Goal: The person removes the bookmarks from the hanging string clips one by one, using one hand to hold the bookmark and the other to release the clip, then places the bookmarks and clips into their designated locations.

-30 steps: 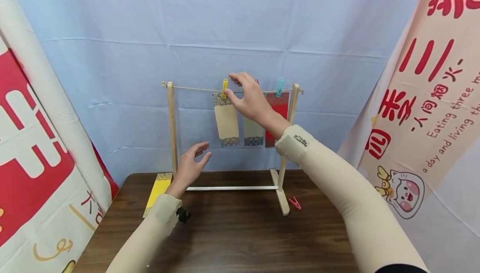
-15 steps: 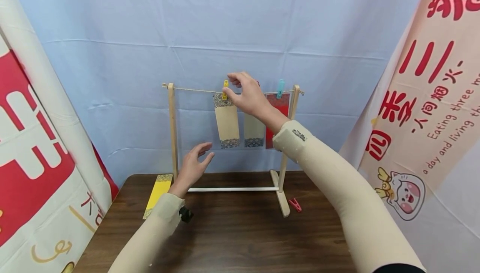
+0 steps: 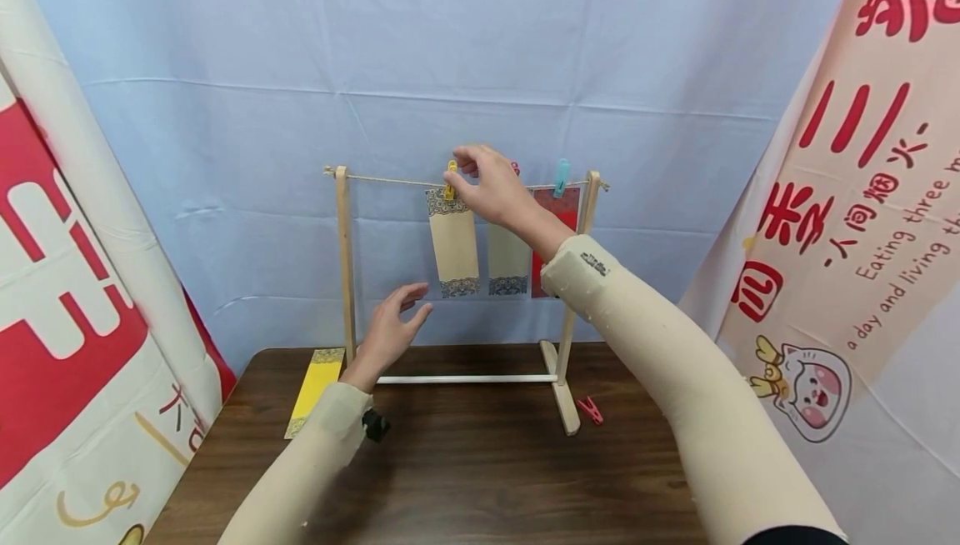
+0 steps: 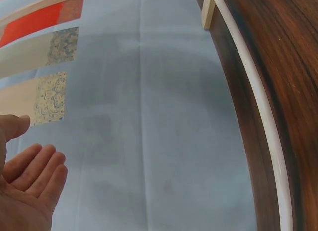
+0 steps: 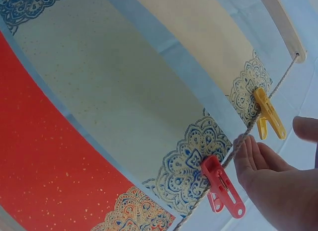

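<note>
My right hand [image 3: 495, 187] is raised at the rope [image 3: 390, 181], thumb and fingers apart on either side of a yellow clothespin [image 5: 270, 114]. In the right wrist view, gaps show between that clothespin and the thumb; the fingertips are right at the rope. The yellow clothespin clips a beige patterned card [image 3: 453, 245] to the rope. Beside it hang a grey-green card [image 3: 508, 262] under a red clothespin [image 5: 222, 186] and a red card [image 3: 564, 210] under a light-blue clothespin [image 3: 561, 178]. Lower left, my left hand [image 3: 388, 332] hovers below the beige card, holding nothing, fingers loosely bent.
A wooden stand [image 3: 346, 262] with a white bottom bar [image 3: 468, 378] carries the rope above a dark wooden table [image 3: 480, 470]. On the table, a yellow card [image 3: 315, 391] lies at the left and a pink clothespin [image 3: 590, 410] beside the right foot. A pale blue cloth [image 3: 450, 53] hangs behind.
My left hand has drifted slightly to the right. The right hand stays by the yellow clothespin with only a tiny shift left, and the cards hang as before.
</note>
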A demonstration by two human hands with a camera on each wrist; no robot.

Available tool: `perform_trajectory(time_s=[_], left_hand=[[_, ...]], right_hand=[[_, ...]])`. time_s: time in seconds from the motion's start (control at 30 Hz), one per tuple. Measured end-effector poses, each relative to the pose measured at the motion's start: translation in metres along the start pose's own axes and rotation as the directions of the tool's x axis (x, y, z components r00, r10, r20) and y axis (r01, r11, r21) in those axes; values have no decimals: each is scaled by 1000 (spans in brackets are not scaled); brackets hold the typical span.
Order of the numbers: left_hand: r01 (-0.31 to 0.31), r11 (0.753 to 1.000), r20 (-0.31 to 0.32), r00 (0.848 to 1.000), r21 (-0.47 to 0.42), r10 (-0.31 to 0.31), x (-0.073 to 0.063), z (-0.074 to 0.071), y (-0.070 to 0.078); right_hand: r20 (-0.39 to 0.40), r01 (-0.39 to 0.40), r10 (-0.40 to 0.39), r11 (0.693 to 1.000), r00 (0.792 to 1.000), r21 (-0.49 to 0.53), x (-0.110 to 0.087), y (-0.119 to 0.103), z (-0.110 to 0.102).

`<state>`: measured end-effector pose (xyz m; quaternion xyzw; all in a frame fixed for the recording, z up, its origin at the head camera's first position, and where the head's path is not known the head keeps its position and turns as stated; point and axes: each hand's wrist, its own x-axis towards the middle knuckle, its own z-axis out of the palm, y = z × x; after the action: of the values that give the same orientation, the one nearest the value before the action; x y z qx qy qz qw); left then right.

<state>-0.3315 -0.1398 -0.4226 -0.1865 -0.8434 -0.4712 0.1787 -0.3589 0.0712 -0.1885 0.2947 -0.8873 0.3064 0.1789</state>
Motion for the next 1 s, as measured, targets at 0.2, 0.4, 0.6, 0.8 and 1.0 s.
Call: perform_trajectory(time_s=[0.2, 0.4, 0.6, 0.8, 1.0], left_hand=[[2, 1000, 21, 1000, -4, -2, 1, 3, 2], [9, 1000, 34, 999, 8, -9, 3, 5, 7], [9, 1000, 30, 1000, 27, -9, 7, 11, 7], [25, 999, 31, 999, 24, -26, 11, 14, 7], [35, 999, 24, 999, 33, -36, 14, 17, 7]], right_hand=[[29, -23, 22, 1000, 999, 14, 1, -1, 1], [29, -26, 25, 999, 999, 44, 1, 1, 2], [24, -30, 29, 997, 999, 72, 3, 3, 3], [23, -32, 30, 996, 999, 88, 3, 3, 4], [18, -28, 27, 996, 999, 90, 2, 4, 4]])
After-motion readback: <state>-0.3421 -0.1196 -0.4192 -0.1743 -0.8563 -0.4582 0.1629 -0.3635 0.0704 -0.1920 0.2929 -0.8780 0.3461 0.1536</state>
